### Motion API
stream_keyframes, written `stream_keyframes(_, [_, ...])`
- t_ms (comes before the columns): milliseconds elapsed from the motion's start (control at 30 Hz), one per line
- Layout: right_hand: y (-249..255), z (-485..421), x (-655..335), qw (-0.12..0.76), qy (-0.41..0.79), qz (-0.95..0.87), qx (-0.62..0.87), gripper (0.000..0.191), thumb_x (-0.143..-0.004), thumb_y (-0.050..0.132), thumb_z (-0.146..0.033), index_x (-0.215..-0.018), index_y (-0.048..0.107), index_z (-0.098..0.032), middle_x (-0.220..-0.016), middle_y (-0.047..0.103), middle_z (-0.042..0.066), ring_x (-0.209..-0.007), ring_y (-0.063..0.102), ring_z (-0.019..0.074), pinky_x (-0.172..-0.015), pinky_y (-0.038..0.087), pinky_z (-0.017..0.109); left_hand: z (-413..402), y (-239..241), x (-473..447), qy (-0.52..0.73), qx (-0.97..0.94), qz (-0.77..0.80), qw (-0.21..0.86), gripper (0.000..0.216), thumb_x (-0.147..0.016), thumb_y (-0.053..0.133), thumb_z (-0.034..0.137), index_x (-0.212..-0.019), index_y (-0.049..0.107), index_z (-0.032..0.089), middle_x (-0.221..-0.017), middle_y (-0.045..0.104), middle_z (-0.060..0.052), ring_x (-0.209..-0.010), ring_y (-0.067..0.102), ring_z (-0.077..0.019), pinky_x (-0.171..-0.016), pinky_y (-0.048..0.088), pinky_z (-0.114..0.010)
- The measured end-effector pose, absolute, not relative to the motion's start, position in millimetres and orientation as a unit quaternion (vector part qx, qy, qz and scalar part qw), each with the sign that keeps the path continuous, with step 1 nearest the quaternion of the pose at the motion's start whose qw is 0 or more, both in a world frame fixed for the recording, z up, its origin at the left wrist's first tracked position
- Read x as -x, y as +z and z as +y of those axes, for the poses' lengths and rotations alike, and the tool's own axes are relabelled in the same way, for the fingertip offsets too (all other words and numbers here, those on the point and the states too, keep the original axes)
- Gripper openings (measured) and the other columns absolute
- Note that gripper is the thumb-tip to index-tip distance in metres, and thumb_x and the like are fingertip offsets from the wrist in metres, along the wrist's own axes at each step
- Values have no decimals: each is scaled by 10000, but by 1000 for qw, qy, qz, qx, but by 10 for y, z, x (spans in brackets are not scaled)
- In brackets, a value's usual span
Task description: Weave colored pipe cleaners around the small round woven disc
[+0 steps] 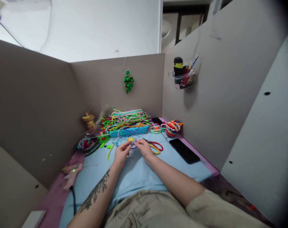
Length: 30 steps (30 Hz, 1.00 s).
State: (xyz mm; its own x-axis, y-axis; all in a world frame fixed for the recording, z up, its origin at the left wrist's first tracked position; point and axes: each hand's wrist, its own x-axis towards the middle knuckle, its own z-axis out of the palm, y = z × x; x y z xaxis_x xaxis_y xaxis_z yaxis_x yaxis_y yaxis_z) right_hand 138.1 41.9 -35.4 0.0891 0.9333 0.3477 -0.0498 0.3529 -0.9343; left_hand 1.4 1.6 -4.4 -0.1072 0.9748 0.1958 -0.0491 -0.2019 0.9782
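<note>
Between my hands is a small round coil of fuzzy pipe cleaner [130,139], with rings of orange, yellow and green and purple along its lower right side. My left hand [122,153] pinches its lower left edge. On the other side, my right hand [144,148] has its fingertips closed on the purple strand at the coil's right edge. Scissors [157,147] with red and yellow handles lie just beyond my right hand, blades partly hidden. Loose yellow pipe cleaner [110,152] and blue strands rest on the light blue cloth [134,177] left of the coil.
A blue tray [129,130] heaped with pipe cleaners stands at the back. Left are a green figure [103,138], a dark bowl [87,144] and a pink glue gun [73,176]. Right are a black phone [184,151] and a striped fuzzy ball [172,128]. Grey panels enclose the table.
</note>
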Motion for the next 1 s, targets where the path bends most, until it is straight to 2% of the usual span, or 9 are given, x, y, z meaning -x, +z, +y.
stream_keyframes(167, [-401, 470, -1346, 611, 427, -532, 402, 322, -719, 653, -474, -575, 651, -185, -1071, 631, 80, -1016, 572, 251, -884, 405, 366, 28, -56, -8, 581, -512, 453, 441, 495, -622, 757, 463, -973, 729, 115, -482, 555, 34, -393, 461, -77, -400, 288, -194])
stream_keyframes(300, [-388, 463, -1338, 603, 415, -557, 393, 311, -760, 610, -442, -594, 638, -181, -1042, 640, 95, -992, 585, 254, -874, 416, 383, 33, -53, -1, 595, -508, 457, 423, 460, -628, 759, 442, -962, 733, 127, -494, 566, 36, -392, 444, -68, -400, 293, -192])
stream_keyframes(400, [-318, 402, -1381, 610, 368, -578, 398, 177, -761, 605, -357, -779, 675, -195, -1039, 615, 90, -1034, 544, 262, -923, 385, 413, 30, -44, 17, 612, -504, 459, 402, 437, -651, 746, 426, -980, 730, 138, -537, 593, 29, -408, 444, -64, -408, 307, -192])
stream_keyframes(467, [-251, 327, -1410, 618, 325, -596, 397, 190, -733, 627, -284, -905, 664, -213, -1045, 589, 80, -1065, 502, 264, -962, 351, 428, 31, -42, 28, 619, -503, 459, 391, 432, -664, 736, 420, -994, 728, 142, -566, 612, 23, -418, 454, -66, -411, 316, -192])
stream_keyframes(567, [-160, 196, -1406, 609, 279, -642, 372, 203, -674, 679, -201, -873, 668, -241, -979, 588, 54, -1029, 487, 254, -977, 333, 417, 36, -47, 25, 618, -508, 458, 387, 436, -666, 730, 412, -1007, 730, 140, -583, 630, 14, -423, 467, -72, -420, 339, -197])
stream_keyframes(700, [-117, 122, -1348, 595, 256, -676, 352, 86, -676, 692, -180, -719, 663, -248, -829, 579, 27, -927, 506, 232, -923, 363, 385, 38, -60, -9, 609, -514, 458, 394, 417, -647, 738, 384, -979, 742, 131, -578, 641, 3, -427, 472, -80, -431, 368, -208])
stream_keyframes(800, [-140, 227, -1385, 615, 251, -647, 373, 33, -710, 651, -216, -685, 632, -226, -834, 564, 29, -904, 511, 220, -882, 380, 364, 43, -75, -16, 609, -509, 463, 395, 372, -631, 743, 362, -918, 753, 126, -577, 644, -2, -407, 443, -69, -413, 349, -203])
stream_keyframes(867, [-165, 358, -1473, 637, 254, -608, 401, 91, -758, 585, -272, -696, 606, -209, -826, 558, 35, -861, 511, 213, -817, 401, 349, 53, -83, 3, 613, -501, 467, 393, 360, -633, 739, 359, -906, 751, 124, -551, 625, 7, -388, 410, -59, -395, 316, -195])
stream_keyframes(1000, [-188, 573, -1668, 653, 286, -550, 436, 238, -823, 448, -359, -701, 569, -194, -678, 527, 16, -686, 478, 188, -660, 407, 316, 85, -77, 74, 634, -481, 467, 385, 396, -640, 731, 384, -941, 738, 127, -467, 534, 50, -374, 370, -50, -391, 277, -185])
